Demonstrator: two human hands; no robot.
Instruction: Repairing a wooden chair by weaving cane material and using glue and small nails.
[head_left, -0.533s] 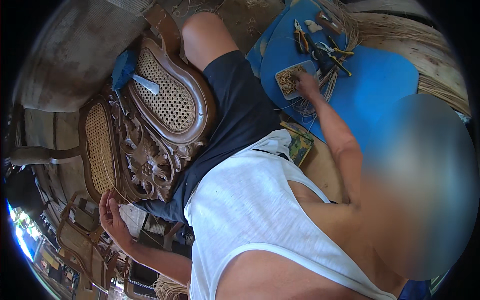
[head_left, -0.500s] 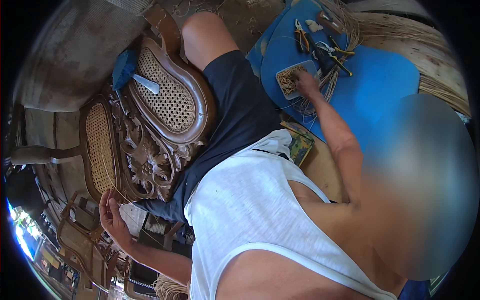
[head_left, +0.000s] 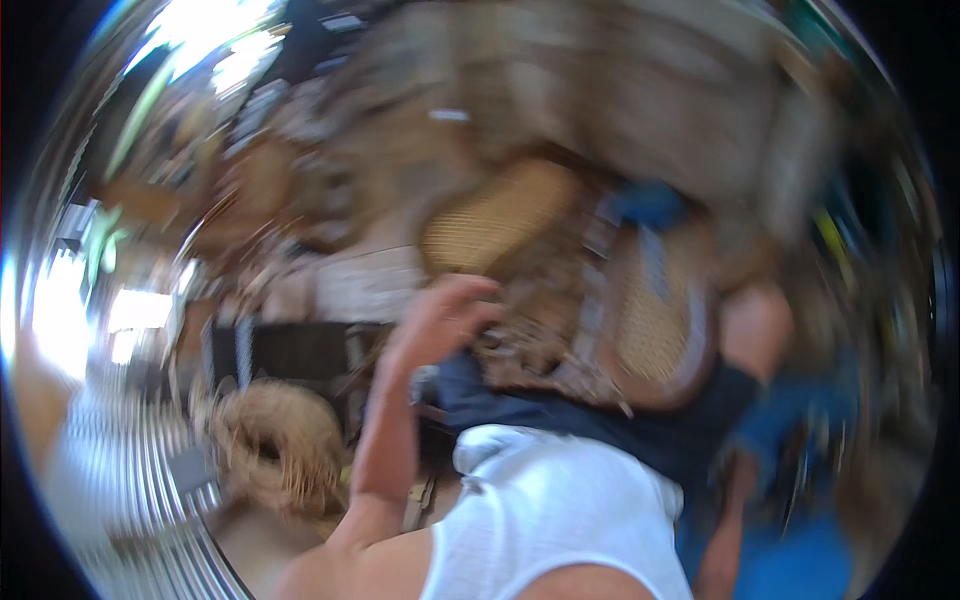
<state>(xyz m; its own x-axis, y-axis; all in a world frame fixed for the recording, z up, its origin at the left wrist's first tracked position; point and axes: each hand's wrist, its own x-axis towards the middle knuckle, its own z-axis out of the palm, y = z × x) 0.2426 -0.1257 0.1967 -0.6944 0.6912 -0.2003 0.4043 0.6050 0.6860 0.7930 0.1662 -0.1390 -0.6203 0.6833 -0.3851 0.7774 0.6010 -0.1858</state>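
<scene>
Motion smears the whole picture. A carved brown wooden chair frame [head_left: 545,330] rests across my lap, with an oval woven cane panel [head_left: 640,335] and a second cane panel [head_left: 500,215] farther left. My left hand [head_left: 452,315] hovers at the near-left edge of the carving, below the second panel; its fingers look bent, but blur hides whether they grip anything. Down at the right, my right hand [head_left: 738,465] is by my thigh above a blue surface [head_left: 800,550], its fingers too smeared to read. A blue bundle [head_left: 648,203] with a pale tapered tool [head_left: 655,262] lies on the frame.
A coil of cane strands [head_left: 280,440] stands left of my left arm, beside a dark box-like piece [head_left: 300,352]. Corrugated sheeting [head_left: 110,500] runs along the lower left. Blurred furniture and bright openings fill the upper left.
The view has swung left, so the chair frame now appears nearer the middle and right. My right hand, earlier in a pale tub of small pegs on the blue surface, now shows lower right.
</scene>
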